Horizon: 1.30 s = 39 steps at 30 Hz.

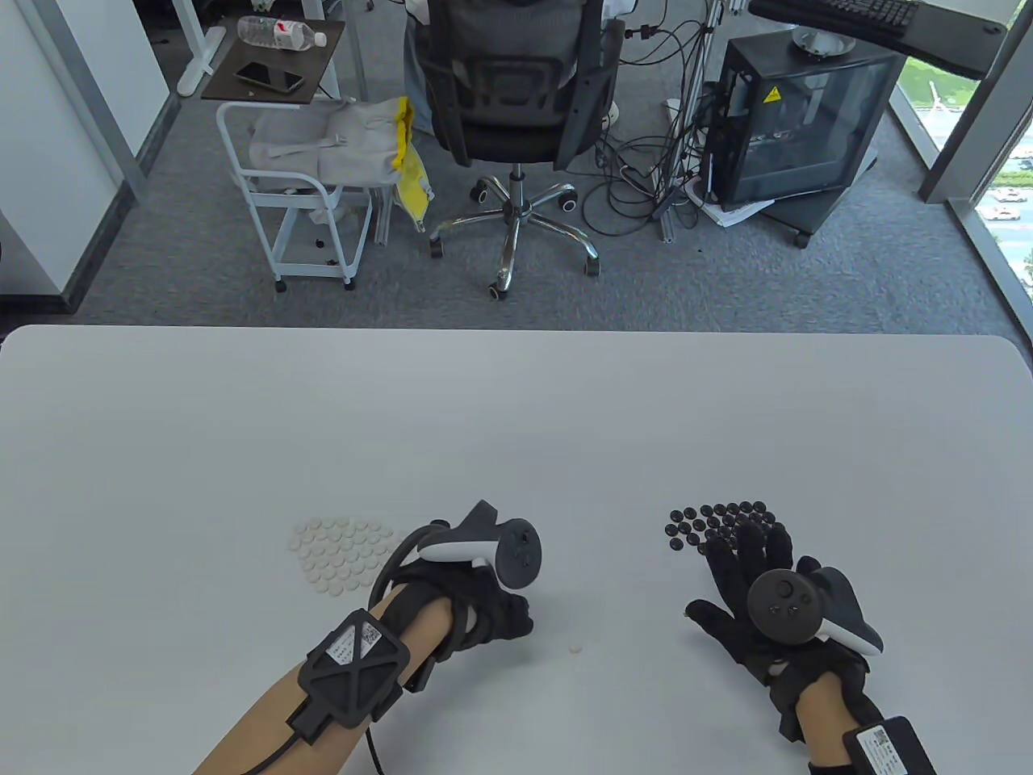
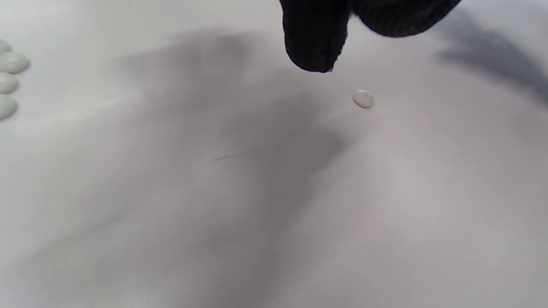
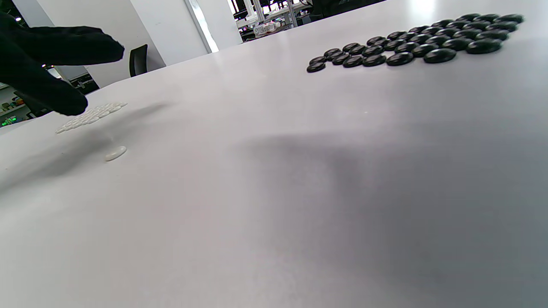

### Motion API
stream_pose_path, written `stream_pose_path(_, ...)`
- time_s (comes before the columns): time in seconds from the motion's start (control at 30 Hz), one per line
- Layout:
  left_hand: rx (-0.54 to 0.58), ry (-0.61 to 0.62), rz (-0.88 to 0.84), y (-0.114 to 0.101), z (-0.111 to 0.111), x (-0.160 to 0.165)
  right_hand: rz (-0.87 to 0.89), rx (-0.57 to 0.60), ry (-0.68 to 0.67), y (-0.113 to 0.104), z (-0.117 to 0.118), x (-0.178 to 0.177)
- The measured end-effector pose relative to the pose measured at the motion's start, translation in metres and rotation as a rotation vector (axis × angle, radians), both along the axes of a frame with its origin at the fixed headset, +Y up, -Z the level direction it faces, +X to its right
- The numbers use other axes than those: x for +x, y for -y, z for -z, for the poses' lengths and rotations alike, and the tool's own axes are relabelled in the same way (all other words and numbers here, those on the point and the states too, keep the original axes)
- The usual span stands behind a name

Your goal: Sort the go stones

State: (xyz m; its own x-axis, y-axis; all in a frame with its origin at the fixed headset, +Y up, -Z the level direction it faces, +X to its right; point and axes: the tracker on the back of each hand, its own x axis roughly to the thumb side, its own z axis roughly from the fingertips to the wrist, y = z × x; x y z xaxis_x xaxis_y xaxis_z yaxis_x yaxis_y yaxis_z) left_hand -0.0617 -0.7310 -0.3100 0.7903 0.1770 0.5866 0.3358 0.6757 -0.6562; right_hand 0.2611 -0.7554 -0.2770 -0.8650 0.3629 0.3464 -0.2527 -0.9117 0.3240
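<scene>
From above, a lone white stone (image 1: 575, 648) lies on the desk (image 1: 516, 420) just right of the left hand (image 1: 484, 605), whose fingers are curled with nothing visibly in them, while the right hand (image 1: 746, 581) lies spread flat, holding nothing, at the near edge of the black stones (image 1: 722, 523). The white stones (image 1: 343, 553) sit left of the left hand. The left wrist view alone shows a clear gap between a gloved fingertip (image 2: 314, 47) and the lone stone.

Yellow warning triangle sign (image 1: 773, 94) on black computer case (image 1: 795, 129); other labels unreadable.
</scene>
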Motion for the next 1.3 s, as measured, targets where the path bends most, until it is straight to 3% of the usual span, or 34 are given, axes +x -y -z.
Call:
stream_pose_path(0.27,-0.036,0.099,-0.019,0.026,-0.018,0.035,-0.002,0.000,0.000,0.000,0.000,0.000)
stream_pose_path(0.47,-0.050,0.116,0.026,0.043,-0.020,0.035,-0.005,-0.003,0.000,0.000,-0.001,0.000)
stream_pose_path(0.67,-0.033,0.002,0.030,0.038,-0.022,-0.026,0.001,0.007,0.001,-0.002,-0.001,0.002)
stream_pose_path(0.83,-0.027,-0.221,0.026,0.036,-0.030,-0.112,-0.006,0.003,0.002,-0.002,-0.001,0.003)
stream_pose_path(1.0,-0.016,-0.405,0.013,0.038,-0.036,-0.178,-0.013,0.001,-0.001,-0.002,-0.001,0.003)
stream_pose_path(1.1,-0.004,-0.485,0.014,0.038,-0.035,-0.204,-0.016,-0.006,-0.001,-0.001,-0.001,0.003)
stream_pose_path(1.3,0.015,-0.559,0.027,0.038,-0.030,-0.225,-0.021,-0.012,-0.002,-0.001,-0.001,0.002)
